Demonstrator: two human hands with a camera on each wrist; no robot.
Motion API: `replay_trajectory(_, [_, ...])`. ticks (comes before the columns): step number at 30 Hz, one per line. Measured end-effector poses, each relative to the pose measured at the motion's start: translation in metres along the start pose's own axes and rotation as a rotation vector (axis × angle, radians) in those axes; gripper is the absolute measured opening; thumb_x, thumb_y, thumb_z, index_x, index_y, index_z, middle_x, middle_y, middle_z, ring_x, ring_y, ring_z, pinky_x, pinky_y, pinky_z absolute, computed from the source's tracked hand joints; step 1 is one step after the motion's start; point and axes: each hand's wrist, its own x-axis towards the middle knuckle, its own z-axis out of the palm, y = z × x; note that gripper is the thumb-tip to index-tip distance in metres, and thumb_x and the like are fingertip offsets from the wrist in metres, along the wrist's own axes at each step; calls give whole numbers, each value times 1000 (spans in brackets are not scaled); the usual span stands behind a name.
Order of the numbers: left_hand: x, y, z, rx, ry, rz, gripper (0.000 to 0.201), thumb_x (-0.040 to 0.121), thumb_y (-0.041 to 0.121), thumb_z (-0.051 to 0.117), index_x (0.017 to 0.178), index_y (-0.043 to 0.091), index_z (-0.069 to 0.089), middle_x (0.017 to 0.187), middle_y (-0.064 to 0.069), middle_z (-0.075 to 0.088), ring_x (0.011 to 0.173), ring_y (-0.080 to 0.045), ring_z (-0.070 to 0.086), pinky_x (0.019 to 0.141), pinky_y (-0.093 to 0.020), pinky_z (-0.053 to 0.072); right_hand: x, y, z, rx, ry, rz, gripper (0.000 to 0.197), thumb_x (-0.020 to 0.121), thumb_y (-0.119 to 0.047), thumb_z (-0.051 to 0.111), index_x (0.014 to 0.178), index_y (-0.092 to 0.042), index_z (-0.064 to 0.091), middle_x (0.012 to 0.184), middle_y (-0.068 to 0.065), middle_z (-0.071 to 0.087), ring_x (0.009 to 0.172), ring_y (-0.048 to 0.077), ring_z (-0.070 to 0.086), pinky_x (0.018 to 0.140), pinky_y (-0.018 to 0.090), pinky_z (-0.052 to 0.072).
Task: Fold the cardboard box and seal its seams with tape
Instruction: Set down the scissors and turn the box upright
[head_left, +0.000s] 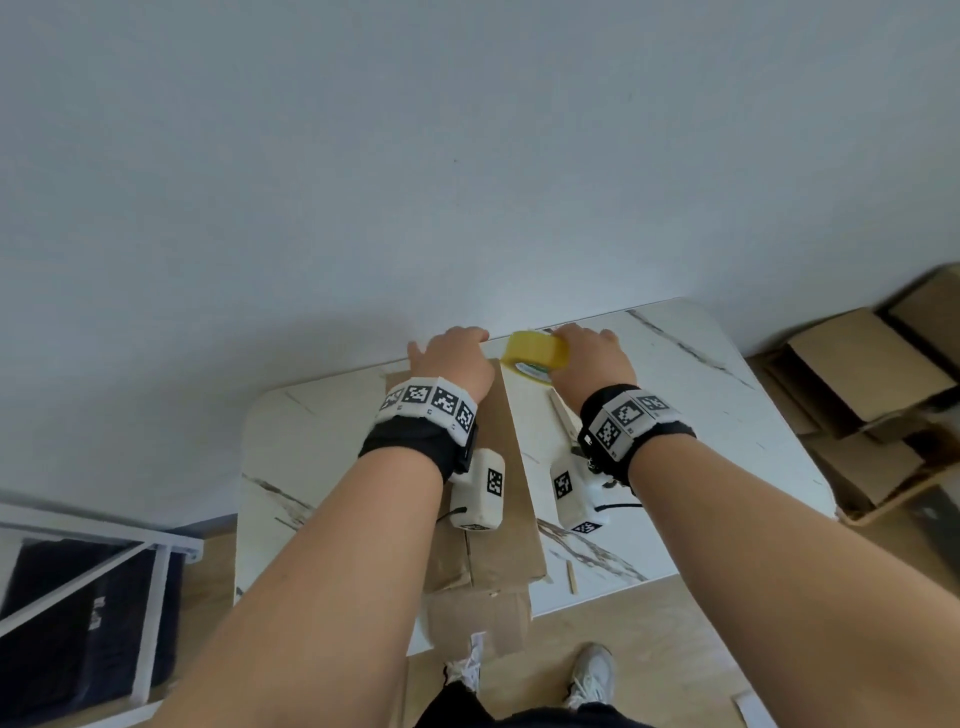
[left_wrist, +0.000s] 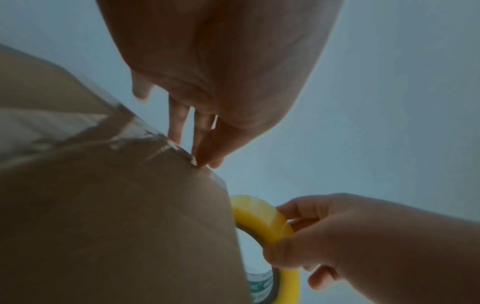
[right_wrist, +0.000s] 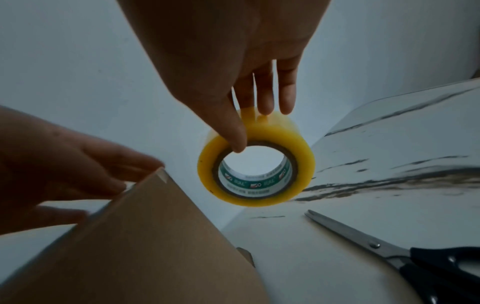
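A brown cardboard box (head_left: 511, 457) lies lengthwise on the white marble table (head_left: 701, 415). My left hand (head_left: 452, 358) rests at the box's far end, its straight fingers (left_wrist: 182, 123) pressing a glossy strip of clear tape (left_wrist: 145, 133) down at the far corner edge. Just right of that corner, my right hand (head_left: 592, 358) holds a yellow tape roll (right_wrist: 285, 144) above the table. Its thumb hooks the roll's inner rim and its fingers lie over the outside. The roll (left_wrist: 262, 218) sits close against the box's (left_wrist: 116, 205) edge. My arms hide most of the box top.
Black-handled scissors (right_wrist: 376, 246) lie on the table right of the box, under my right wrist. A wall stands directly behind the table. Flattened cardboard (head_left: 857, 379) is stacked on the floor at right. A white frame with dark fabric (head_left: 104, 597) stands at left.
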Motion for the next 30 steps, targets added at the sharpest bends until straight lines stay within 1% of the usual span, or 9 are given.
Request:
replay_trajectory(4, [-7, 24, 6, -76, -77, 228, 61, 89, 1, 37, 146, 23, 34, 154, 0, 31, 139, -24, 34, 115, -40, 27, -10, 4, -12, 169, 68, 38, 35, 84, -32, 62, 116, -18, 58, 107, 5, 64, 101, 26, 58, 83, 37, 50])
replay_trajectory(9, [-17, 43, 15, -76, -69, 344, 67, 88, -4, 35, 150, 21, 27, 158, 2, 22, 144, -21, 26, 117, -38, 25, -24, 15, -32, 267, 99, 108, 38, 80, -31, 68, 113, -16, 59, 102, 2, 67, 86, 18, 59, 71, 28, 43])
replay_trajectory(12, [-23, 51, 22, 70, -58, 398, 75, 86, -5, 33, 152, 24, 15, 160, 6, 13, 144, -21, 25, 114, -41, 29, -30, 26, -39, 334, 91, 177, 46, 77, -33, 74, 117, -16, 59, 104, 2, 67, 87, 18, 60, 73, 29, 45])
replay_trajectory(15, [-32, 62, 27, 101, -72, 405, 76, 86, -5, 32, 153, 21, 9, 161, 4, 8, 144, -21, 24, 115, -44, 27, -34, 35, -42, 377, 71, 240, 48, 75, -35, 76, 115, -13, 60, 103, 4, 69, 87, 21, 63, 71, 28, 46])
replay_trajectory(18, [-34, 70, 26, 17, -96, 292, 71, 90, 1, 32, 153, 18, 5, 161, 1, 10, 143, -24, 26, 115, -42, 29, -38, 49, -44, 347, 63, 310, 46, 76, -38, 76, 109, -11, 59, 96, 3, 66, 79, 20, 58, 66, 28, 42])
replay_trajectory(21, [-29, 72, 27, 9, -95, 277, 62, 93, 5, 34, 152, 18, 19, 158, -4, 20, 142, -24, 28, 115, -40, 28, -38, 70, -45, 342, -13, 351, 43, 79, -34, 73, 112, -9, 59, 98, 6, 64, 84, 23, 59, 67, 29, 42])
replay_trajectory(24, [-25, 73, 34, -23, -103, 263, 57, 92, 4, 36, 146, 21, 36, 154, -3, 29, 140, -22, 32, 115, -37, 27, -34, 88, -41, 361, -61, 358, 29, 85, -15, 58, 111, -2, 63, 87, 10, 61, 78, 25, 56, 61, 26, 40])
replay_trajectory(27, [-24, 79, 44, -56, -107, 232, 55, 90, 4, 36, 141, 25, 45, 150, -3, 37, 137, -23, 37, 113, -39, 31, -31, 104, -37, 307, -68, 334, 29, 85, -13, 58, 112, -5, 64, 94, 14, 66, 83, 28, 59, 67, 28, 43])
replay_trajectory(30, [-24, 84, 53, -26, -87, 222, 54, 89, 3, 36, 136, 27, 49, 147, -2, 41, 134, -23, 40, 112, -42, 30, -27, 120, -32, 222, -68, 322, 2, 82, -14, 60, 81, -12, 61, 71, 8, 58, 72, 29, 56, 57, 26, 41])
